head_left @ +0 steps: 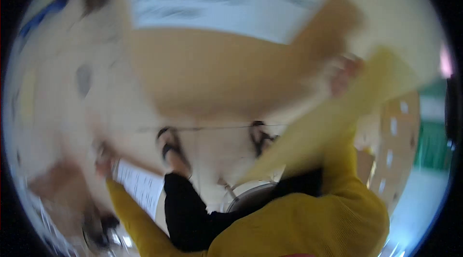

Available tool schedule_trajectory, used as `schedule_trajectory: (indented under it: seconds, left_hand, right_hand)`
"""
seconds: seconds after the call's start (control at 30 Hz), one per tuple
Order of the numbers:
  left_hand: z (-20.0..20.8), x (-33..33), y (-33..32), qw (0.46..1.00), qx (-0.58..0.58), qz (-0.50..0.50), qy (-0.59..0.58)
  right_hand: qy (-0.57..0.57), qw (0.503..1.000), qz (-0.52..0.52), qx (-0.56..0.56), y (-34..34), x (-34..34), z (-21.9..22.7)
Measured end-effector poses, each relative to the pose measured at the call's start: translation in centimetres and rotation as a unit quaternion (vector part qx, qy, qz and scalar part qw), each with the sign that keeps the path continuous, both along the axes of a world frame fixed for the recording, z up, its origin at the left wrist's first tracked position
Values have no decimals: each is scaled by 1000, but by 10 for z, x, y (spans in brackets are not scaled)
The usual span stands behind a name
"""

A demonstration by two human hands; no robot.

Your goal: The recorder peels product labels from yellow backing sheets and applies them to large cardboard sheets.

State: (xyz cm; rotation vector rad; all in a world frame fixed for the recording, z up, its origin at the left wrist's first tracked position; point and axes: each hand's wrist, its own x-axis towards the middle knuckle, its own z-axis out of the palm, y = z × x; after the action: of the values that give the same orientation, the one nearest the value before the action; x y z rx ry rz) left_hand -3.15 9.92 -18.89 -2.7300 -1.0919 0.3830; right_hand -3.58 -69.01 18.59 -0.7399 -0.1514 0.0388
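Pale-yellow strip (308,127) by the right hand (346,76), white printed sheet (140,184) by the left hand (102,164), fingers too blurred to tell spread or grip, brown cardboard (222,66) ahead

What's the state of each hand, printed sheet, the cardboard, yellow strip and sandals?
Yellow strip: slanted, motion-blurred
Right hand: at the strip's edge, grip unclear
Lower sheet: print side showing
Left hand: at that sheet's corner, grip unclear
Cardboard: blurred, open or shut unclear
Upper sheet: on the cardboard, print side showing
Sandals: worn
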Motion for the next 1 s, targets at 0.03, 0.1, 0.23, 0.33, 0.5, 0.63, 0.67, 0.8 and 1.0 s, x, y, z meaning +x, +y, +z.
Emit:
schedule_trajectory:
  seconds: [0.03, 0.1, 0.23, 0.33, 0.5, 0.63, 0.67, 0.8, 1.0]
  left_hand:
    - [39, -56, 100, 953, -80, -117, -267]
    - [45, -70, 47, 979, -75, 1, -190]
    - [167, -46, -59, 952, -154, -62, -259]
    - [239, -109, -115, 859, -362, -136, -334]
    - [258, -259, -162, 670, -589, 35, -451]
    - [354, -337, -284, 499, -749, 202, -387]
    - [363, -354, -301, 465, -772, 221, -374]
    - [390, -382, -343, 315, -889, 199, -266]
    - [363, -384, -376, 361, -866, 86, -336]
  right_hand:
    - [-15, 942, -206, -263, 65, 14, 17]
    - [-33, 965, -158, -206, 109, 16, 50]
    - [-78, 950, -194, -234, 88, -24, 75]
    - [-95, 955, -198, -201, 64, -46, 83]
    - [-140, 977, -158, -11, 34, -72, 85]
    - [23, 981, -158, 110, -1, -100, 51]
    - [72, 975, -124, 171, -9, -111, 44]
    - [81, 992, -85, -35, -13, -187, 30]
    - [293, 925, -231, 69, -22, -289, -1]
